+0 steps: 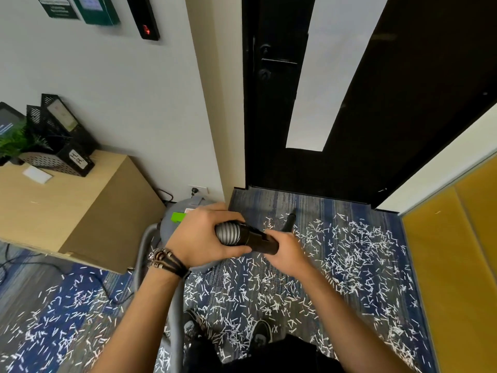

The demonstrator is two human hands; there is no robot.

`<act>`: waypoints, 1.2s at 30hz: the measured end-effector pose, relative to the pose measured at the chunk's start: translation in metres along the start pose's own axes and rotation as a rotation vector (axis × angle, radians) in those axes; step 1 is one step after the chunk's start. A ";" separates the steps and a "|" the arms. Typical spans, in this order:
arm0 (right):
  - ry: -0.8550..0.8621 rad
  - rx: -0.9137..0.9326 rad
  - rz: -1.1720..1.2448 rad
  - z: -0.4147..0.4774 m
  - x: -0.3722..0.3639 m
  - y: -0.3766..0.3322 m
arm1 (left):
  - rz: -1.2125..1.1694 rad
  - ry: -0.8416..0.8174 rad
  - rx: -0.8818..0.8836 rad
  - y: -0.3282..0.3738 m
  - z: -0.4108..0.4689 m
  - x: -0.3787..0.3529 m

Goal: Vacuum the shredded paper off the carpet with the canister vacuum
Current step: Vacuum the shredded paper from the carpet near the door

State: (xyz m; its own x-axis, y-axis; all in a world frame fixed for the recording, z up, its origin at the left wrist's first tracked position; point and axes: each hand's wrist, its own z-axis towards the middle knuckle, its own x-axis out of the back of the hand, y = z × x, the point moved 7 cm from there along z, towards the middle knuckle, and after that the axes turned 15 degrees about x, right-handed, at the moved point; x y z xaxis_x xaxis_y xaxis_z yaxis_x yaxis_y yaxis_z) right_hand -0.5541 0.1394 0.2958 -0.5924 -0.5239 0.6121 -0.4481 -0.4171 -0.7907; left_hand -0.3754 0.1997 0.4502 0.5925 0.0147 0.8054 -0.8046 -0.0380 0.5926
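Observation:
White shredded paper (347, 254) is scattered thickly over the blue patterned carpet (269, 200), in front of the door and to the lower left. My left hand (200, 238) grips the ribbed grey hose end (228, 233) where it joins the black wand handle (259, 239). My right hand (286, 249) grips that black handle from the right. The black nozzle tip (290, 220) points down at the carpet just beyond my hands. The grey canister vacuum (174, 211), with a green button, sits behind my left hand against the wall, mostly hidden. Its grey hose (176, 305) loops down past my left forearm.
A wooden cabinet (67, 211) stands at the left with black file holders and a plant on top. A black door (349, 103) is straight ahead, a yellow panel (451, 265) at the right. A power cord runs to a wall socket (197, 190). My shoes (258, 335) stand among the paper.

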 end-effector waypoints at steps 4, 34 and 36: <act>0.048 0.010 0.001 -0.012 0.012 0.004 | 0.017 0.010 -0.026 0.019 -0.001 -0.006; 0.240 0.135 0.051 0.020 -0.008 -0.040 | 0.055 0.002 -0.067 -0.002 0.011 0.056; 0.230 0.134 0.053 0.024 -0.021 -0.051 | 0.056 0.000 -0.049 -0.016 0.002 0.062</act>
State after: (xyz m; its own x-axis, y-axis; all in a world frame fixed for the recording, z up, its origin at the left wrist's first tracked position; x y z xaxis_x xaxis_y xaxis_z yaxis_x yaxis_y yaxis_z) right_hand -0.5024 0.1537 0.3233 -0.7562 -0.3714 0.5387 -0.3289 -0.4960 -0.8037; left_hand -0.3254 0.1996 0.4905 0.5463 0.0141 0.8375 -0.8376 0.0099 0.5462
